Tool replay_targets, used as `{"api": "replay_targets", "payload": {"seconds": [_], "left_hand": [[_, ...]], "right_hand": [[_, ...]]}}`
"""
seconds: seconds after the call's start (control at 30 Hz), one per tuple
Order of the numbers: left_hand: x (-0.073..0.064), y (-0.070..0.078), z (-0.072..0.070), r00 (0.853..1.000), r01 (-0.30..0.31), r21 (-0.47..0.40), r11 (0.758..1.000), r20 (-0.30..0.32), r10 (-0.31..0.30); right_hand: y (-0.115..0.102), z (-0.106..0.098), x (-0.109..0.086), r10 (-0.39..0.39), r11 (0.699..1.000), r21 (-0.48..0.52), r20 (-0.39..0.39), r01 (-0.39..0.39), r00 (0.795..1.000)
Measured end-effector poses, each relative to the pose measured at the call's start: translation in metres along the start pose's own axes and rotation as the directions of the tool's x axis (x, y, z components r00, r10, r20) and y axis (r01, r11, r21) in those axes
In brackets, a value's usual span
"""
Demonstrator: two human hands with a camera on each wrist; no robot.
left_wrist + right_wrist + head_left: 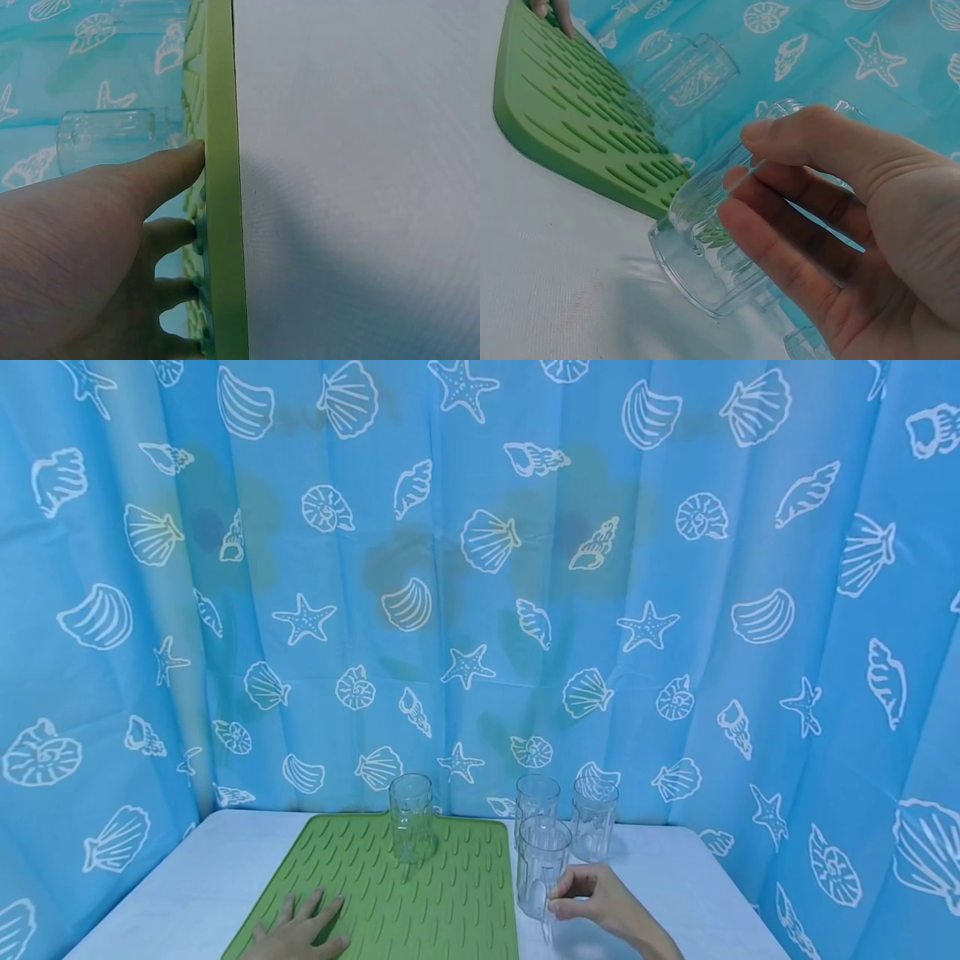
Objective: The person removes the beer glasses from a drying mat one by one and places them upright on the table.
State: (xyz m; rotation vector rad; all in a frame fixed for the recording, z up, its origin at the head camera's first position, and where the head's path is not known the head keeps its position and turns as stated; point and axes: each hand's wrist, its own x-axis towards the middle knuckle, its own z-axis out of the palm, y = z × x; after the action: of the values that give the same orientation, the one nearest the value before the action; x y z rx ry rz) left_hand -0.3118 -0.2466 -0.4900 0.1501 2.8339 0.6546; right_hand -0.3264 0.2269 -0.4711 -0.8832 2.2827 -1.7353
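My right hand (600, 906) pinches the handle of a clear glass mug (534, 881) between thumb and fingertips, just right of the green mat. The right wrist view shows this mug (705, 277) close up, its base at or near the white surface; whether it touches cannot be told. My left hand (296, 935) is spread on the ribbed green drying mat (457, 902), fingertips on its surface. In the left wrist view its thumb (176, 161) lies along the mat's edge (221, 187). Another clear glass mug (411, 814) stands upright at the mat's back.
Two more clear glasses stand behind the gripped mug, one directly behind it (537, 789) and one at its right (595, 822). A white cloth (675, 877) covers the table. Behind it hangs a blue curtain (480, 718) printed with white shells and starfish.
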Motion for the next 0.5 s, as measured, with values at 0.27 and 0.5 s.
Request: {"api": "replay_targets", "payload": {"seconds": [0.27,0.5], "left_hand": [[-0.002,0.001,0.000,1.000,-0.006,0.018,1.000,-0.002,0.006],[-0.001,0.002,-0.001,1.000,0.001,0.017,1.000,0.006,-0.001]], "right_hand": [[-0.009,0.000,0.000,0.023,0.999,-0.025,0.012,-0.023,1.000],[-0.022,-0.002,-0.004,0.026,0.982,-0.187,-0.020,-0.029,0.999]]}}
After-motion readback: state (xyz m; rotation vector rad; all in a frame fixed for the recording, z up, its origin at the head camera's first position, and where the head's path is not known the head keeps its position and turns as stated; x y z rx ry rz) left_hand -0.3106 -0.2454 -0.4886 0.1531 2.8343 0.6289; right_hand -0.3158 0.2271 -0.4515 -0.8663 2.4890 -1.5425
